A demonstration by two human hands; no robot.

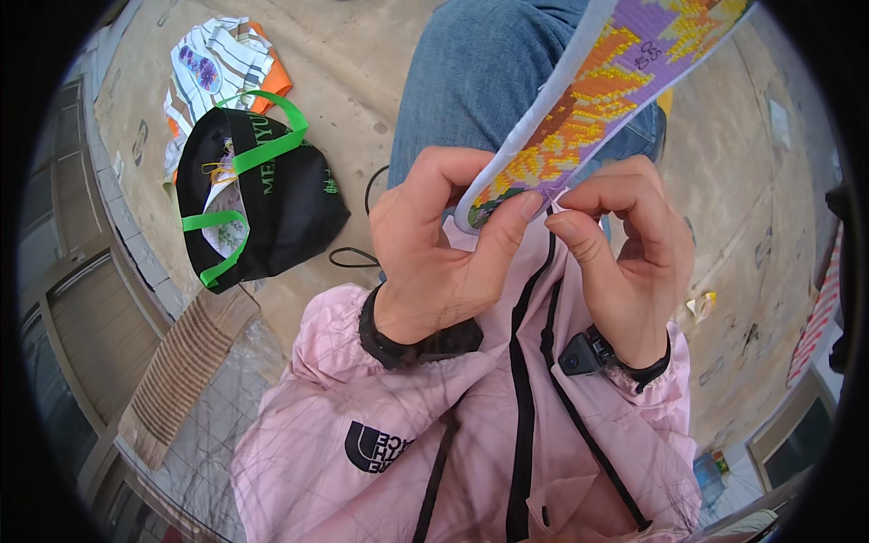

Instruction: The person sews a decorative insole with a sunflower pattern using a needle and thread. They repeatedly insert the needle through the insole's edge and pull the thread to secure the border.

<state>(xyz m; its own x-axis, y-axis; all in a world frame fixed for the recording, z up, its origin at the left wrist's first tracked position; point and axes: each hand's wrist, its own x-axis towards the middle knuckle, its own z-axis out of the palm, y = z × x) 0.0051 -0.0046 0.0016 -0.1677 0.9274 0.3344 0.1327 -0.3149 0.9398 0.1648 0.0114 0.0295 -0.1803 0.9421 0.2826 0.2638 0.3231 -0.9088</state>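
An elongated embroidered piece (588, 100), yellow, orange and purple with a white border, extends upward from my hands. My left hand (434, 253) grips its lower end, thumb pressed on the stitched face. Beside that thumb, at the piece's right edge, my right hand (634, 253) has thumb and forefinger drawn together at a fine pale strand; what exactly lies between the fingertips is too small to make out. Both wrists have black bands, the right with a small dark device. Below the hands are the pink jacket (407, 407) and its black zipper.
A denim-covered knee (462, 81) rises behind the piece. On the left, a black bag (299, 208) with green handles holds fabric, beside striped and orange cloth (226, 54). A ridged cardboard piece (190, 371) lies lower left. A small yellow-white scrap (701, 308) is on the ground at right.
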